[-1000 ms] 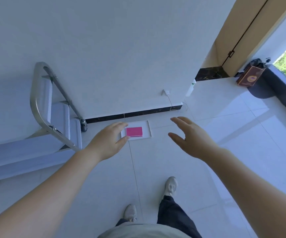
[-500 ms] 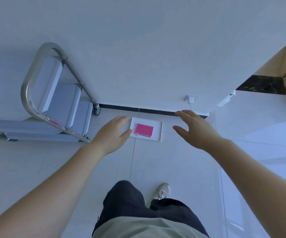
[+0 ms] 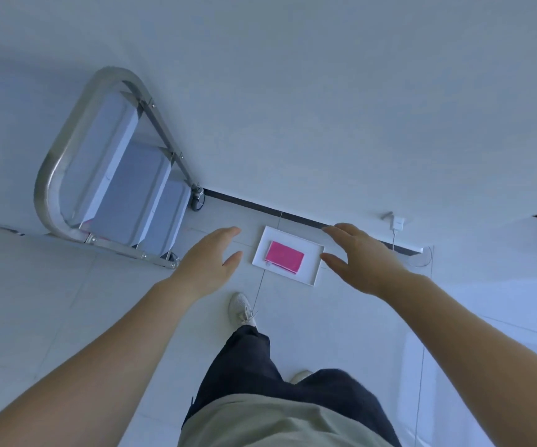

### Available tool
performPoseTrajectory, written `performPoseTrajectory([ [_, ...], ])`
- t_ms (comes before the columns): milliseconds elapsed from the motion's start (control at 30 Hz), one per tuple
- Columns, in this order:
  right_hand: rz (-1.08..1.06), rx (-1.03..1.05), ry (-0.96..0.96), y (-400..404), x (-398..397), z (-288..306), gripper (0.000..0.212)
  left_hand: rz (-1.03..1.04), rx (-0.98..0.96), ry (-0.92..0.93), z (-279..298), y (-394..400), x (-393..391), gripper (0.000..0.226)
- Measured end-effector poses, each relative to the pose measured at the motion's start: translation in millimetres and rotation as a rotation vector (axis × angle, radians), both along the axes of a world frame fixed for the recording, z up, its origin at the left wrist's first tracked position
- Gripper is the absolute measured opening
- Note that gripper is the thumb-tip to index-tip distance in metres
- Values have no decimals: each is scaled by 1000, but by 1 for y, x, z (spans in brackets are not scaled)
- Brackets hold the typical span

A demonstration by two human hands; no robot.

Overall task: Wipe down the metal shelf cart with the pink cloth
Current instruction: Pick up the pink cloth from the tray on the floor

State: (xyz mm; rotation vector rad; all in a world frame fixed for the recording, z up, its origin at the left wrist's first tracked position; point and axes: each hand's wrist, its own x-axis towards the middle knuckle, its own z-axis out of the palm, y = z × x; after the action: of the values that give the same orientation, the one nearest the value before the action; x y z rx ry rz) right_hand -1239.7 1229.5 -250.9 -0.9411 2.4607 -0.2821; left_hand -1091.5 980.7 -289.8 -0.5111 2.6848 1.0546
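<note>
At the far left the metal shelf cart (image 3: 115, 175) stood against the white wall (image 3: 325, 91), seen from above, so that its stacked shelves overlapped and its lower frame and most of its wheels were hidden; only one caster by the baseboard was plain. A small reddish patch near its front rail was too small to read.

The left hand (image 3: 207, 264) hung in the air with fingers straight and a little spread, holding nothing, just left of the white tray (image 3: 317, 269). That shallow tray lay on the tiled floor (image 3: 51, 301) near the wall and held one thing, the folded pink cloth (image 3: 284, 261), lying flat and untouched. A pale tag at the cloth's left edge could not be read.

The right hand (image 3: 362, 261) hovered just right of the tray, fingers likewise extended and empty.

Further right a white plug (image 3: 397, 223) sat low on the wall, its thin cord trailing downward. Both forearms were cut off by the frame's lower edge.
</note>
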Motion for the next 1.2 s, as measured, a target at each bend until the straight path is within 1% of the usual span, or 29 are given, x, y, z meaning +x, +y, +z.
performPoseTrajectory([
  [100,26,37,-24,-20,-24,-18,52,-35,-33,-11,-24,-13,-30,49],
  [200,82,68,-50,-37,-46,-37,50,-86,-47,-65,-52,-15,-50,51],
  [367,287,157,-98,-54,-78,-93,52,-44,-85,-87,-109,-9,-74,45],
  [500,446,261,-130,-66,-102,-180,54,41,-132,-59,-187,2,-91,46],
  [633,495,329,-164,-74,-118,-282,54,47,-149,-81,-279,9,-109,44],
  [733,480,353,-167,-74,-127,-365,53,6,-165,-101,-354,8,-124,43],
  [933,421,463,-211,-59,-140,-531,51,-186,-254,-142,-492,4,-136,45],
  [1067,341,584,-242,-54,-141,-630,49,-231,-307,-175,-562,5,-136,51],
  [1200,280,639,-291,-48,-135,-707,45,-228,-287,-169,-615,7,-139,54],
])
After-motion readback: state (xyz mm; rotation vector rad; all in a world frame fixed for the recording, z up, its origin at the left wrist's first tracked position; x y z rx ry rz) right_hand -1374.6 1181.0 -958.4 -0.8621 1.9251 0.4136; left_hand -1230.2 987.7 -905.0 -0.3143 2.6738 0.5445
